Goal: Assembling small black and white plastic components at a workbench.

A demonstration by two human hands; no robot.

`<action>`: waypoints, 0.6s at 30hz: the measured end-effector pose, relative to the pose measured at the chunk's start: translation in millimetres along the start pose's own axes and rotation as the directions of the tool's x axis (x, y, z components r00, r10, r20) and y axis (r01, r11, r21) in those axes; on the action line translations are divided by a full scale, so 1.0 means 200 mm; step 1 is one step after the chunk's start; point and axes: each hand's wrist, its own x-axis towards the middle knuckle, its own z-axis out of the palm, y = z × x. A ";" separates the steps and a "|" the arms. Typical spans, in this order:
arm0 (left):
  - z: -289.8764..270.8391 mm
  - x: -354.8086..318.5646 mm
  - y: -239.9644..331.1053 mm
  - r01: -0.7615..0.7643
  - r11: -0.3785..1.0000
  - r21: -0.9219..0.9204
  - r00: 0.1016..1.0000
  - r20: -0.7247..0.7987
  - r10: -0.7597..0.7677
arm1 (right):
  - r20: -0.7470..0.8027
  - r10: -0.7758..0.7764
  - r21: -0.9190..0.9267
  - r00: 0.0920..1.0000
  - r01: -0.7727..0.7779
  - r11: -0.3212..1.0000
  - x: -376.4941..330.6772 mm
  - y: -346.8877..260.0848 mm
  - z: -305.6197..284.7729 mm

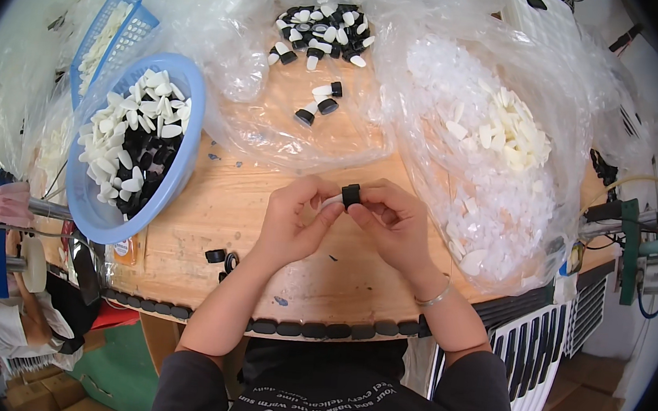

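Note:
Over the middle of the wooden table, my two hands meet around one small part. My right hand (392, 226) pinches a short black cap (351, 196) between thumb and fingers. Pressed against the cap's left side is a white teardrop-shaped piece (332, 202), gripped by the closed fingertips of my left hand (300, 217), which partly cover it. Left of my hands, a blue basin (192, 141) holds many loose white teardrop pieces (109, 141) and black caps (142, 157). Beyond my hands, a few joined black-and-white parts (327, 106) lie on clear plastic.
A heap of joined black-and-white parts (325, 35) sits at the back. At right, a clear plastic bag (455, 210) spreads under translucent bits and cream pieces (516, 132). A blue basket (136, 24) stands behind the basin. Black caps (215, 256) lie near the front edge.

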 end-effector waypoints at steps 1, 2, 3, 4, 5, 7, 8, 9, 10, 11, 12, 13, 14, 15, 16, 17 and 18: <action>0.00 0.00 -0.01 0.061 0.995 -0.076 0.998 0.027 -0.059 | 0.020 -0.039 -0.004 0.999 0.039 0.999 0.00 0.01 -0.01; -0.01 0.00 -0.01 0.060 0.995 -0.077 0.998 0.029 -0.058 | 0.017 -0.040 -0.005 0.999 0.040 0.999 0.01 0.01 -0.01; -0.02 0.00 0.00 0.155 0.983 -0.094 0.983 0.114 -0.144 | 0.055 -0.021 -0.045 0.998 0.023 0.999 0.01 0.01 -0.02; -0.04 0.00 0.01 0.250 0.963 -0.102 0.954 0.199 -0.227 | 0.092 0.001 -0.084 0.996 0.007 0.996 0.01 0.01 -0.03; -0.05 0.00 0.00 0.251 0.963 -0.102 0.953 0.200 -0.227 | 0.091 0.002 -0.084 0.996 0.006 0.996 0.01 0.01 -0.04; -0.07 0.00 -0.01 0.322 0.944 -0.075 0.912 0.293 -0.288 | 0.161 0.140 -0.090 0.977 -0.127 0.988 0.01 -0.02 -0.06; -0.07 0.00 0.00 0.323 0.943 -0.076 0.911 0.294 -0.288 | 0.160 0.141 -0.090 0.977 -0.128 0.988 0.02 -0.03 -0.06; -0.08 0.01 0.03 0.373 0.924 -0.089 0.891 0.314 -0.329 | 0.180 0.174 -0.064 0.968 -0.165 0.984 0.02 -0.04 -0.07; -0.08 0.02 0.04 0.421 0.902 -0.099 0.867 0.337 -0.368 | 0.197 0.204 -0.038 0.959 -0.200 0.979 0.02 -0.05 -0.07; -0.08 0.02 0.04 0.421 0.902 -0.098 0.866 0.339 -0.367 | 0.194 0.204 -0.038 0.959 -0.201 0.979 0.02 -0.04 -0.07; -0.08 0.02 0.03 0.400 0.911 -0.095 0.874 0.337 -0.349 | 0.169 0.162 -0.046 0.972 -0.157 0.987 0.02 -0.03 -0.07; -0.08 0.02 0.02 0.380 0.920 -0.092 0.883 0.333 -0.331 | 0.146 0.121 -0.057 0.982 -0.113 0.992 0.02 -0.02 -0.06; -0.07 0.02 0.01 0.381 0.920 -0.092 0.882 0.334 -0.332 | 0.145 0.121 -0.056 0.982 -0.114 0.992 0.01 -0.02 -0.05; -0.07 0.01 -0.01 0.357 0.928 -0.104 0.896 0.319 -0.309 | 0.110 0.095 -0.031 0.989 -0.092 0.995 0.01 -0.02 -0.03; -0.06 0.01 -0.02 0.333 0.936 -0.116 0.909 0.302 -0.286 | 0.074 0.069 -0.006 0.995 -0.069 0.998 0.01 -0.01 -0.03; -0.06 0.01 -0.02 0.333 0.936 -0.115 0.909 0.303 -0.286 | 0.074 0.069 -0.006 0.995 -0.069 0.998 0.01 -0.01 -0.02; -0.06 0.01 -0.02 0.321 0.939 -0.124 0.917 0.289 -0.276 | 0.054 0.071 -0.006 0.996 -0.071 0.997 0.01 -0.01 -0.02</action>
